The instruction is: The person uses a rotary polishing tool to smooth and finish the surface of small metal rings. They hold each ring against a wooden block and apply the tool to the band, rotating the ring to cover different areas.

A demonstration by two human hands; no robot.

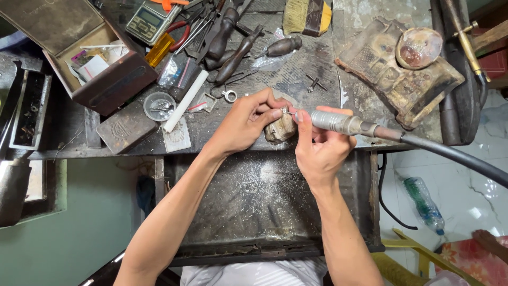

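The dark, scarred workbench [312,63] fills the upper view, with a metal-dusted catch tray [254,201] below it over the person's lap. At the bench edge sits a worn wooden bench pin [279,130], and the left hand [241,124] pinches a small silver piece [284,110] on top of it, fingertips clenched tight around it. The right hand [320,151] grasps the metal handpiece [338,123] of a flexible-shaft tool like a pen, its tip meeting the piece. To do this well, I judge both hands should stay braced on the pin, with light pressure. To the left, an open brown box [90,58] holds white and pink paper slips; a flat embossed tin [124,130] lies nearer, and a clear plastic bottle [426,204] lies on the floor.
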